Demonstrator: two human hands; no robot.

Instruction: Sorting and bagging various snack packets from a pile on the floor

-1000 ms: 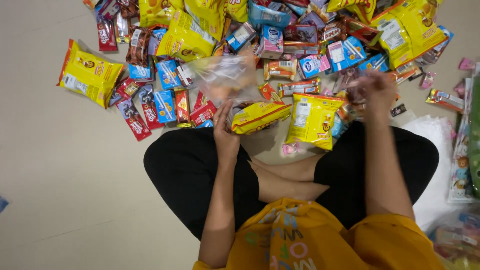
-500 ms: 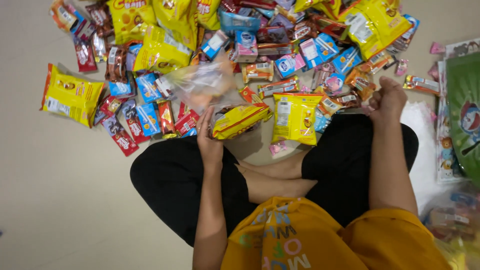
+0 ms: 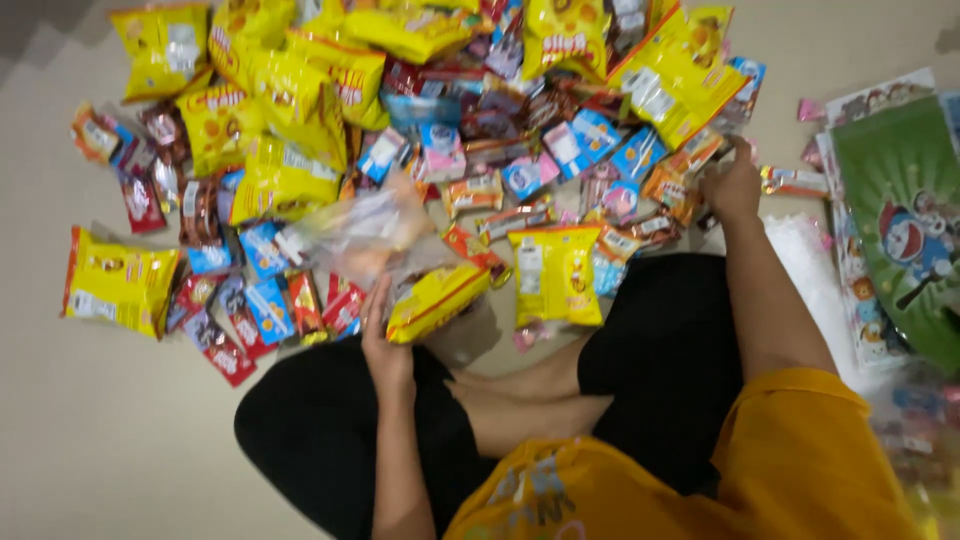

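Observation:
I sit cross-legged on a beige floor before a big heap of snack packets. My left hand (image 3: 385, 335) holds up a clear plastic bag (image 3: 360, 235) with a yellow snack packet (image 3: 435, 298) at its lower edge, just above my left knee. My right hand (image 3: 732, 185) reaches forward to the right side of the heap, its fingers down on small orange and brown wrappers (image 3: 690, 165); whether it grips one I cannot tell. Another yellow packet (image 3: 555, 272) lies flat in front of my right knee.
Yellow chip bags (image 3: 280, 110), blue and pink small cartons (image 3: 590, 135) and red bars (image 3: 225, 345) cover the floor ahead. A stack of cartoon-printed green bags (image 3: 900, 215) and white plastic (image 3: 800, 250) lie to the right. A lone yellow bag (image 3: 115, 280) sits at the left.
My right hand has moved forward from above my knee into the right side of the heap. The view has shifted, showing more of the pile. My left hand keeps the clear bag up.

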